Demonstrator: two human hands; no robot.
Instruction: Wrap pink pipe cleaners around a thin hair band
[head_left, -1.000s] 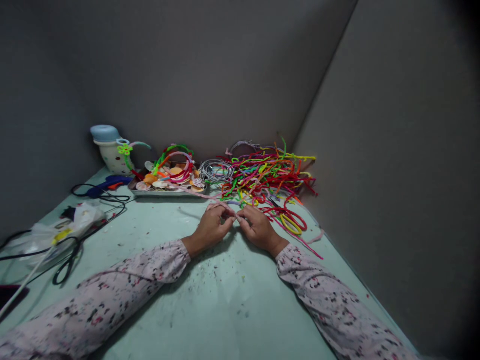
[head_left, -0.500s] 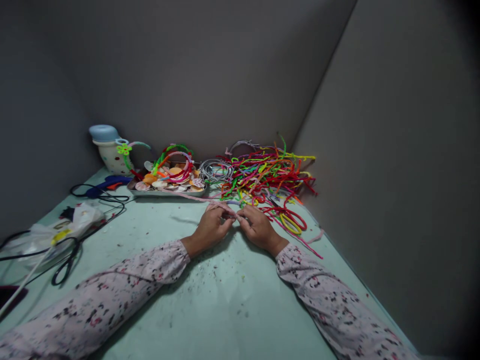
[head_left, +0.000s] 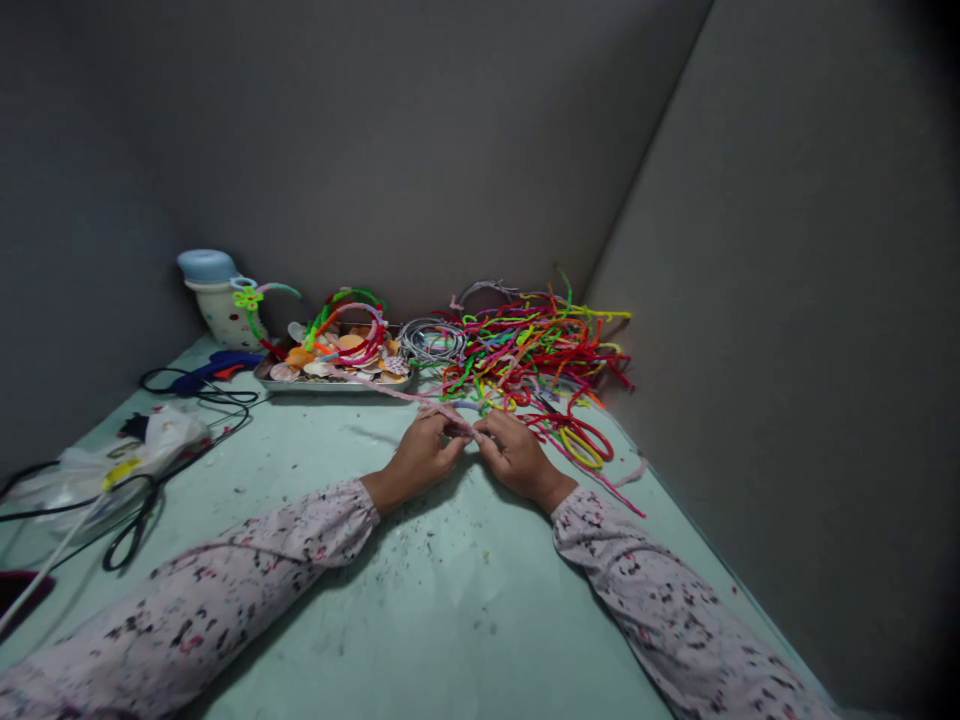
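Observation:
Near the middle of the table, my left hand (head_left: 429, 447) and my right hand (head_left: 516, 452) meet at the fingertips, both pinched closed on a pale pink pipe cleaner (head_left: 448, 413). One loose end of it reaches up and left past the front of the metal tray (head_left: 337, 392). A lilac curved piece (head_left: 469, 405) shows just behind my fingertips; whether it joins the pink one is hidden. Right behind my right hand lie red and yellow pipe cleaner loops (head_left: 589, 445).
A tangled heap of colourful pipe cleaners (head_left: 540, 345) lies at the back right, beside a grey wire coil (head_left: 433, 341). Shells (head_left: 350, 345) and bent headbands fill the tray. Leftward are a blue-lidded cup (head_left: 217, 300), a blue tool (head_left: 217, 372), black cables (head_left: 139, 530) and a plastic bag (head_left: 169, 430).
The loose pink end left of my hands has shifted slightly, its left part now sitting a little higher against the tray. My hands stay almost in place.

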